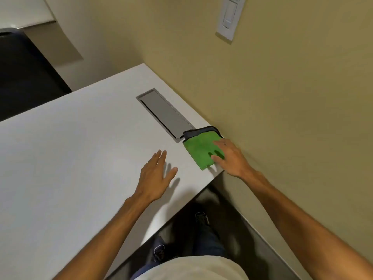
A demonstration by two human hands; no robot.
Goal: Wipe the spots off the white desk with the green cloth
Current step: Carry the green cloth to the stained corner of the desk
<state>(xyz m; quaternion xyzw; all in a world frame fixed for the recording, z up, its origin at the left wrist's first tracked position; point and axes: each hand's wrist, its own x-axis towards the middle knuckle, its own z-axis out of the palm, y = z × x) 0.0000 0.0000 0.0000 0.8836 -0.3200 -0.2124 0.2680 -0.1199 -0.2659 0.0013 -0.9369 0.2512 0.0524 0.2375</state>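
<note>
A folded green cloth (pixel 198 148) with a dark grey edge lies flat on the white desk (pixel 70 158), at the desk's right corner close to the wall. My right hand (pixel 230 156) rests on the cloth's right side, fingers spread over it and thumb at its near edge. My left hand (pixel 155 174) lies flat on the bare desk just left of the cloth, fingers apart, holding nothing. No spots are visible on the desk surface from here.
A grey rectangular cable hatch (pixel 165 114) is set into the desk just beyond the cloth. The beige wall (pixel 282 98) runs along the desk's right side, with a white switch plate (pixel 229 17) high up. The desk's near edge drops to the floor by my feet.
</note>
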